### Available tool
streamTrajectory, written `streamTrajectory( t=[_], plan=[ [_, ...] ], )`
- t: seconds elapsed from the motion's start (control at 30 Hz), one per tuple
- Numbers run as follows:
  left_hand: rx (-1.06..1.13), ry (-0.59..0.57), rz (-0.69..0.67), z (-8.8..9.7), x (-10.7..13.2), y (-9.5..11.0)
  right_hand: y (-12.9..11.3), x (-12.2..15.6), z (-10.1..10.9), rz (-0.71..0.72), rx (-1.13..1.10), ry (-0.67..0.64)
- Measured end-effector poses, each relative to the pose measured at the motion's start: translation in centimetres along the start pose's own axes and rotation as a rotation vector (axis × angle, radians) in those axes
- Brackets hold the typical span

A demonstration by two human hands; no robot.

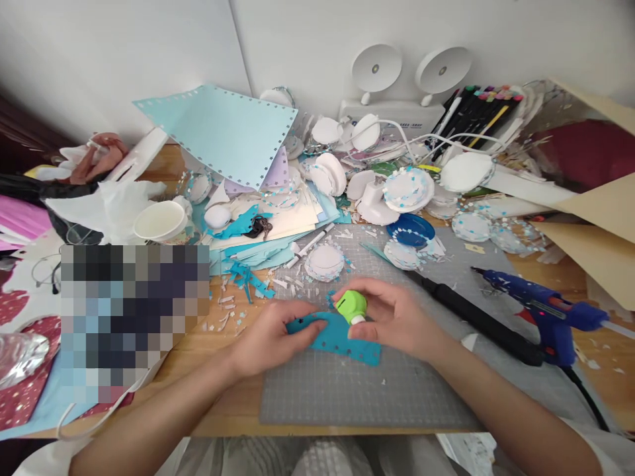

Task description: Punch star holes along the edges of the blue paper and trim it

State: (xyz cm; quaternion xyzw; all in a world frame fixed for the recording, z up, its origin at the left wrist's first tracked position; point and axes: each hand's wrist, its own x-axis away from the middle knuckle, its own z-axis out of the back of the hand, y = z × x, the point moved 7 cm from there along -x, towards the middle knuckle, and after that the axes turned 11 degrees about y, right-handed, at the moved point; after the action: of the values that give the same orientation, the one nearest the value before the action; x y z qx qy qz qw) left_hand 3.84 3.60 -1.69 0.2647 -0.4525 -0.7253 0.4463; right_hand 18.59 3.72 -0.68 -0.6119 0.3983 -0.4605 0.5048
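Note:
My left hand [275, 334] pinches the left end of a blue paper strip [342, 345] that has small star-shaped holes along its edges. My right hand [391, 317] is closed around a small lime-green craft punch [352, 305] with a white button, held at the strip's upper edge. Whether the paper sits inside the punch's slot I cannot tell. Both hands are above a grey gridded cutting mat [337, 396]. Beyond them lies a white round piece [325, 261] ringed with small blue and white bits.
A blue glue gun [540, 307] and a black-handled tool [476, 317] lie at right. Several decorated white rounds, paper sheets and scraps crowd the back. A paper cup [159, 223] stands at left, and a light-blue punched sheet [223, 129] leans behind.

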Motion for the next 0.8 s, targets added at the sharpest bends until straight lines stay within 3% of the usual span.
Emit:
streamTrajectory(
  t=[0.37, 0.6, 0.8],
  plan=[
    [-0.053, 0.024, -0.037, 0.0, 0.0, 0.2, -0.9, 0.1, -0.2, 0.243, 0.35, 0.096],
    [-0.034, 0.038, -0.081, 0.1, -0.1, 0.6, -1.2, 0.6, -1.1, 0.426, 0.548, 0.05],
    [-0.011, 0.101, -0.055, 0.2, -0.1, 0.1, -0.8, 0.6, -1.6, 0.385, 0.543, 0.016]
  ],
)
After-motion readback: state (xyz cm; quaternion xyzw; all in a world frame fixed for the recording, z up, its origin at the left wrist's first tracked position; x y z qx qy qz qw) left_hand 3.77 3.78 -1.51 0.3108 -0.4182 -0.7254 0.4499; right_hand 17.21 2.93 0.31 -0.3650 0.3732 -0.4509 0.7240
